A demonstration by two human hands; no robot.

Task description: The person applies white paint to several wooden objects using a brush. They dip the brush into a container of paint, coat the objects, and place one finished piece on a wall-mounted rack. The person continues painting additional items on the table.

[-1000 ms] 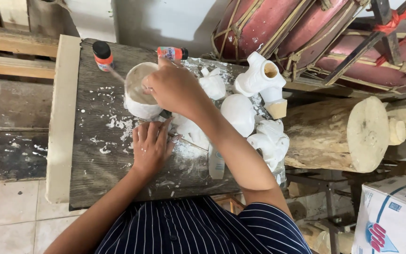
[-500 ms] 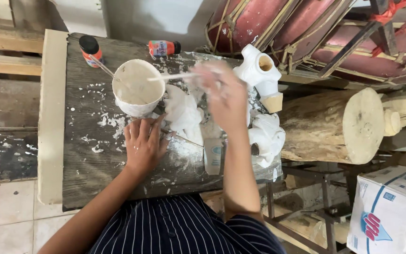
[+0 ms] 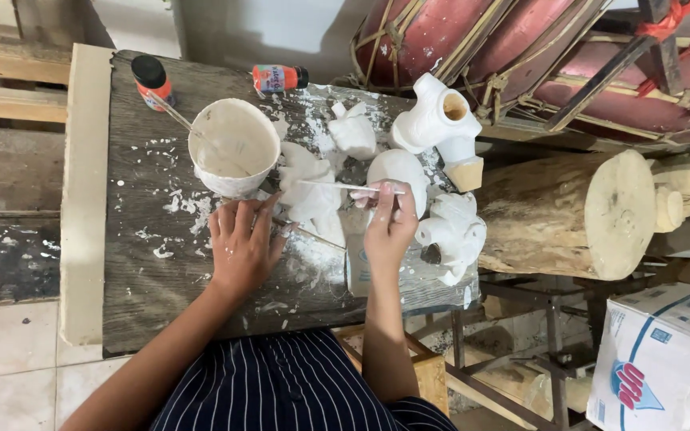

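While your left hand (image 3: 243,247) lies flat on the wooden board (image 3: 133,279) with the fingers a little spread, its fingertips touch the lower edge of the white plaster piece (image 3: 309,191) in front of you. Your right hand (image 3: 389,227) pinches a thin white stick (image 3: 337,186) between thumb and fingers, and the stick points left across the top of that plaster piece. Just left of the piece stands a white bowl (image 3: 233,148) of plaster mix with a stirring stick inside. Behind it you have two small bottles: one with black cap (image 3: 152,80) standing, one orange (image 3: 279,78) lying on its side. To the right, close around your right hand, are an egg-shaped cast (image 3: 401,169), a hollow white figure (image 3: 439,121) and another white cast (image 3: 453,231) at the board edge. A thick log (image 3: 569,215) lies further right, and a cardboard box (image 3: 656,359) is on the floor
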